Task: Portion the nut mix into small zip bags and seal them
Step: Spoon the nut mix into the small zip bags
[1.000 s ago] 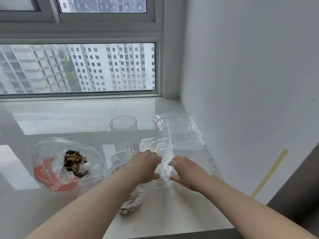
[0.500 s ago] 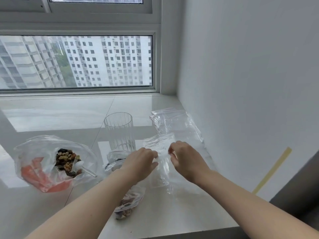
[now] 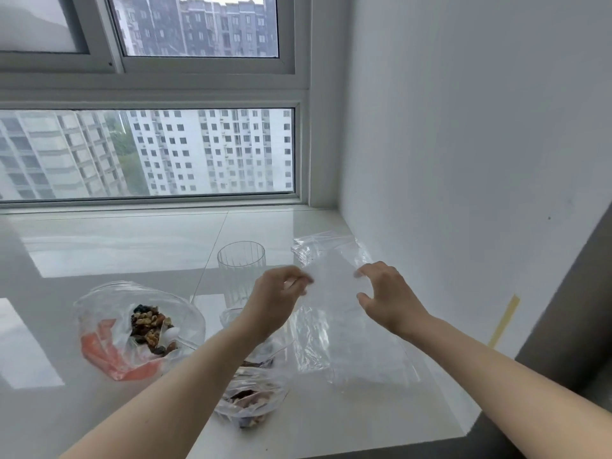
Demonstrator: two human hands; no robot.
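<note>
Beneath window, glossy white sill

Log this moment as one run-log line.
step: opening empty zip bag | left hand: pinching bag | right hand: pinching bag | nut mix bag: open, left

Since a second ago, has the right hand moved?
Yes. The right hand has risen off the sill and drifted right, away from the glass, lifting an empty bag with the left hand.
</note>
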